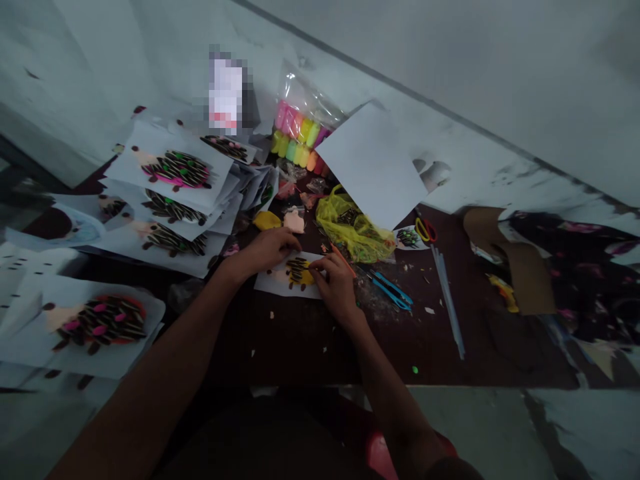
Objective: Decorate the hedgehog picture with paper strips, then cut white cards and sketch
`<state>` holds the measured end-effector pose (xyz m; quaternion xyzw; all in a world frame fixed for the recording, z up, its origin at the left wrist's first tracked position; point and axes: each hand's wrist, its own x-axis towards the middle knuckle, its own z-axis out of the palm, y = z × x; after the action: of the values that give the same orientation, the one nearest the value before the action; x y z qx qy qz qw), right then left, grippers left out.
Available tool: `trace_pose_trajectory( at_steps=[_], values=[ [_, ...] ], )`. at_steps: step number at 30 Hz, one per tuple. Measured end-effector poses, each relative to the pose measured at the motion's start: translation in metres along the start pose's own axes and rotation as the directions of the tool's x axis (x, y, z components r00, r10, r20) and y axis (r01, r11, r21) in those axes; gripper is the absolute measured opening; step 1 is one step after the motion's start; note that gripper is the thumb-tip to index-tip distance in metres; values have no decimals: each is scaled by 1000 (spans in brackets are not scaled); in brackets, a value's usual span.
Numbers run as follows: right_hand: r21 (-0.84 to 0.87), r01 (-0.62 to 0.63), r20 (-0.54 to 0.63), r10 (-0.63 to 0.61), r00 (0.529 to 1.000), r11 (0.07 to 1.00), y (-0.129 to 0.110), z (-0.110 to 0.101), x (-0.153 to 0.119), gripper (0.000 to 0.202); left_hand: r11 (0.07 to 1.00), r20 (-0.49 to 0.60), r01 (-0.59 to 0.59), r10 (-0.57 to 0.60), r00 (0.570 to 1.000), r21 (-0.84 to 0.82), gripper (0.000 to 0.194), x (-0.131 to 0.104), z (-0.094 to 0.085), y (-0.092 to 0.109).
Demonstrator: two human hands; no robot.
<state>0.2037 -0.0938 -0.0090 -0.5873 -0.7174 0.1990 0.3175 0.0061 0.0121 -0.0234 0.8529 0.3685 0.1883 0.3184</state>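
Observation:
A small white sheet [265, 285] lies on the dark table, bearing a hedgehog figure with a yellow clay body [306, 276] and rows of dark, slim pieces that look like sunflower seeds [296, 268]. My left hand [270, 251] rests at the sheet's upper left edge, fingers loosely bent and a little apart, with nothing visible in them. On the sheet's right side, my right hand [337, 285] pinches what seems to be a dark sunflower seed over the yellow body. Just beyond my left hand sit a yellow clay lump [267, 221] and a pale pink one [294, 219].
Finished hedgehog sheets [170, 170] are piled at left. Behind stand a bag of coloured clay [300, 133] and a large white sheet [373, 167]. Rightward lie a yellow-green plastic bag [330, 217], a blue tool [393, 289], scissors [426, 231] and clear sticks [448, 303].

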Motion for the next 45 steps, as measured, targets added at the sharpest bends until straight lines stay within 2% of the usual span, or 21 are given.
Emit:
trace_pose_trajectory(
  at_steps=[6, 16, 29, 36, 45],
  values=[
    [40, 37, -19, -37, 999, 998, 7, 6, -1, 12, 1000, 1, -18, 18, 1000, -1, 31, 0, 0, 0],
    [-5, 28, -8, -28, 1000, 1000, 8, 13, -1, 11, 1000, -1, 4, -4, 1000, -7, 31, 1, 1, 0],
    [-198, 90, -13, -94, 995, 976, 3, 13, -4, 12, 1000, -15, 19, -19, 1000, 16, 35, 2, 6, -3],
    [-302, 74, 53, -61, 997, 951, -3, 13, -3, 13, 1000, 0, 18, -18, 1000, 23, 36, 1, 5, -3],
    [-519, 81, 145, -6, 989, 851, -10, 16, 2, 16, 1000, 2, 0, 0, 1000, 12, 37, 0, 3, 0]
  ],
)
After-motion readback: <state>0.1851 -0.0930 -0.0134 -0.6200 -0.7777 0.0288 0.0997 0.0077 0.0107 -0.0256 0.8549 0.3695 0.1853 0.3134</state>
